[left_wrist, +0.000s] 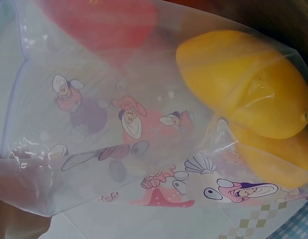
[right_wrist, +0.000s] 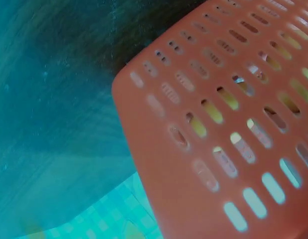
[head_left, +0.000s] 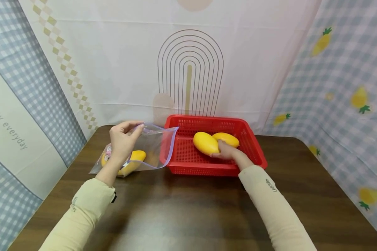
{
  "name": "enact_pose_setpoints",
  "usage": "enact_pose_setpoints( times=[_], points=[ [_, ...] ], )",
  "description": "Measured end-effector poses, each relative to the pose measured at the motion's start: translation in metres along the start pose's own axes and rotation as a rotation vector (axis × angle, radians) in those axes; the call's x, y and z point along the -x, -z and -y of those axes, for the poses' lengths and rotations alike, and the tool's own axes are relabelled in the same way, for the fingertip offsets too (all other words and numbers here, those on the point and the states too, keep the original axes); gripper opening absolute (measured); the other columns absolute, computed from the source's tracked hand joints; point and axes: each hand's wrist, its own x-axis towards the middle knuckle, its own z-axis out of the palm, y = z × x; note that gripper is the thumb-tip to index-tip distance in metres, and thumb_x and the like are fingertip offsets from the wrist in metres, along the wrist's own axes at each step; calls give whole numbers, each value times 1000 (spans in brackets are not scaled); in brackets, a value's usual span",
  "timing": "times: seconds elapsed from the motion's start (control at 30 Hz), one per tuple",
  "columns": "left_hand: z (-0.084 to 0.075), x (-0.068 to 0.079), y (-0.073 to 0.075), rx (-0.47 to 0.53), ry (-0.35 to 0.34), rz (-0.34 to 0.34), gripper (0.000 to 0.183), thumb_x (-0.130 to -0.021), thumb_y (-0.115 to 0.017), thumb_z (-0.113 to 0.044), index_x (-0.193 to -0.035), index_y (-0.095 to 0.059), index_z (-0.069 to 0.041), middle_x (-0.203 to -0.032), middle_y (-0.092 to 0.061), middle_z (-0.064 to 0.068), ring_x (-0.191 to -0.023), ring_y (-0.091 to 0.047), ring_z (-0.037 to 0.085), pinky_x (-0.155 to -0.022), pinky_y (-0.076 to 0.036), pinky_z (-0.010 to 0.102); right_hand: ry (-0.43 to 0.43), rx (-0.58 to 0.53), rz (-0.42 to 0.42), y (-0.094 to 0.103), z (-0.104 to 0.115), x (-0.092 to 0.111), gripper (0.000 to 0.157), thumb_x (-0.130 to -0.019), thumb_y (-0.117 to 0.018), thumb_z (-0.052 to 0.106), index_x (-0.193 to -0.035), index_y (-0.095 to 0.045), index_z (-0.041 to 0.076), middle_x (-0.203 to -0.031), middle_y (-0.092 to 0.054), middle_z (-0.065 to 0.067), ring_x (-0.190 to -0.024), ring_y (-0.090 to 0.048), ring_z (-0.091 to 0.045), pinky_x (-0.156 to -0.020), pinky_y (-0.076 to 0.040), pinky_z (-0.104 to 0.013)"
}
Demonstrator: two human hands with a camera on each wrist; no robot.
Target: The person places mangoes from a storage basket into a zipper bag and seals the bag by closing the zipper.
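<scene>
My left hand pinches the upper edge of a clear zip bag with a purple rim, its mouth spread toward the right. Two yellow mangoes lie in the bag's far end, seen through the printed plastic in the left wrist view. Inside a red plastic basket, my right hand grips a mango at its right end. Behind it another mango rests in the basket. In the right wrist view the slotted basket wall hides the hand's grasp.
The basket stands toward the back of a dark wooden table, and the bag's mouth meets its left side. A white patterned cloth hangs behind the table. Checked cloths hang at both sides.
</scene>
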Motion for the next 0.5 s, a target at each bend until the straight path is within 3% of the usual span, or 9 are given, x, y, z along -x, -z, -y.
enact_pose_setpoints(
  times=[0.1, 0.33, 0.5],
  points=[
    [-1, 0, 1, -6, 10, -8, 11, -82, -70, -6, -87, -73, 4, -84, -73, 9, -75, -62, -3, -65, -49, 9, -3, -7, -8, 2, 2, 2, 82, -89, -62, 33, -143, -18, -10, -135, -40, -27, -116, -42, -35, -107, -34, -50],
    [-1, -1, -2, 24, 13, 10, 13, -83, -71, -8, -88, -73, 4, -77, -67, -17, -75, -63, -3, -73, -50, 11, 0, -34, -39, 0, -6, 1, 81, -90, -61, 34, -142, -17, -10, -133, -41, -27, -114, -42, -34, -104, -35, -49],
    [-1, 0, -3, 32, 10, 9, 14, -82, -71, -8, -89, -73, 5, -77, -67, -18, -74, -63, -4, -75, -50, 11, -9, -53, -54, 0, -9, 5, 81, -90, -60, 37, -142, -18, -9, -131, -43, -25, -112, -43, -33, -101, -37, -48]
  ],
)
